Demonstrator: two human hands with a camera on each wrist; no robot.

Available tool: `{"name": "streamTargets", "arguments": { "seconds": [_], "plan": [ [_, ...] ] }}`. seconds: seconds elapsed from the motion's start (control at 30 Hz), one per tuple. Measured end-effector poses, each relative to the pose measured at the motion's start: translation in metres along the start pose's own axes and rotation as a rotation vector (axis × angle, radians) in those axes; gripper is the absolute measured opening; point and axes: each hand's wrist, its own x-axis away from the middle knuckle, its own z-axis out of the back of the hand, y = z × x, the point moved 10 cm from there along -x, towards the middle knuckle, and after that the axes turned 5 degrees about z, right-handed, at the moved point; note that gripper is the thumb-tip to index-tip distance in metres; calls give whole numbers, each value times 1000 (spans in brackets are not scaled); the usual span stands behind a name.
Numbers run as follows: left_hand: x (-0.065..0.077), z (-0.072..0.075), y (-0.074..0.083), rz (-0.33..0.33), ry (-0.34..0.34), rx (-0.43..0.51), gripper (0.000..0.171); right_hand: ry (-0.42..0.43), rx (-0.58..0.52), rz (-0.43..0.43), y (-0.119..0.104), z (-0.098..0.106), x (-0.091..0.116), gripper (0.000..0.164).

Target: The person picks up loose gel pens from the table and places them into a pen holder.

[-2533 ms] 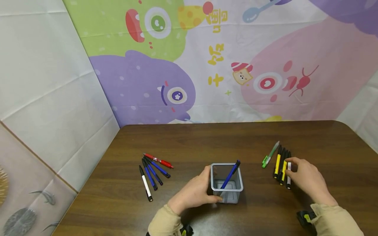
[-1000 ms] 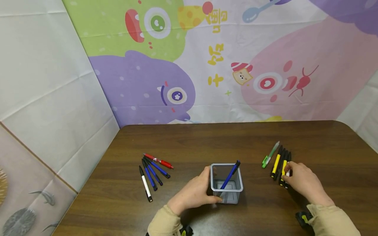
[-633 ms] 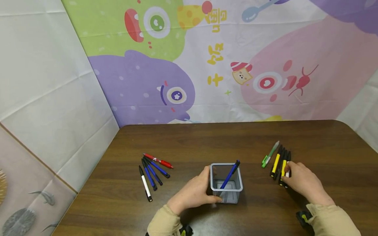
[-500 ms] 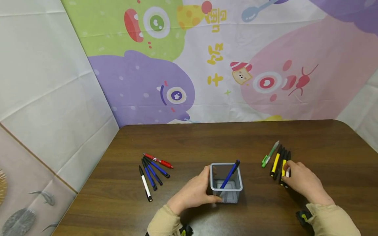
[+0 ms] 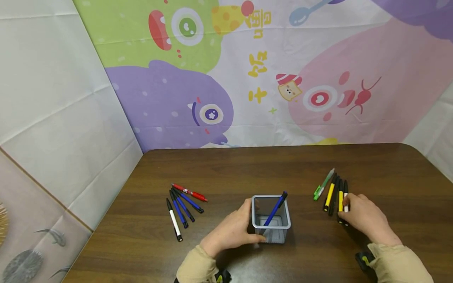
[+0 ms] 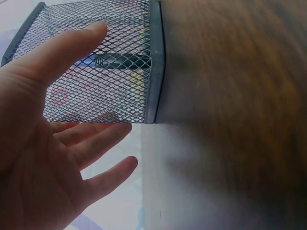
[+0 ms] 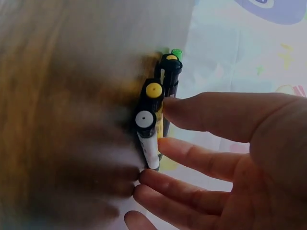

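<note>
My left hand (image 5: 231,228) holds the square mesh pen holder (image 5: 277,236), its thumb along the near wall and its fingers behind. One blue pen (image 5: 275,210) leans inside the holder. On the right, the thumb and forefinger of my right hand (image 5: 366,216) pinch a yellow marker (image 5: 340,198), low on its barrel. Right beside it lies a white marker (image 5: 345,202), partly covered by the fingers. In the right wrist view the capped ends of the yellow marker (image 7: 153,91) and white marker (image 7: 144,120) face the camera.
Another yellow marker (image 5: 330,196), a mostly black one (image 5: 333,202) and a green pen (image 5: 323,185) lie left of the right hand. At the table's left are a red pen (image 5: 189,192), several blue pens (image 5: 179,208) and a white marker (image 5: 174,220). A cartoon cloth hangs behind.
My right hand has come down along the markers and closed in on the yellow one. The yellow and white markers have shifted slightly right, away from the others. The left hand stays put.
</note>
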Motion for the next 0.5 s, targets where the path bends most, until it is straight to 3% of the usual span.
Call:
{"name": "streamTargets", "arguments": {
  "seconds": [0.17, 0.33, 0.5],
  "plan": [
    [0, -1, -1, 4, -7, 3, 91, -19, 35, 21, -1, -2, -1, 28],
    [0, -1, 0, -1, -12, 5, 91, 27, 14, 15, 3, 1, 1, 23],
    [0, -1, 0, -2, -14, 6, 91, 54, -39, -22, 9, 3, 3, 31]
  ]
}}
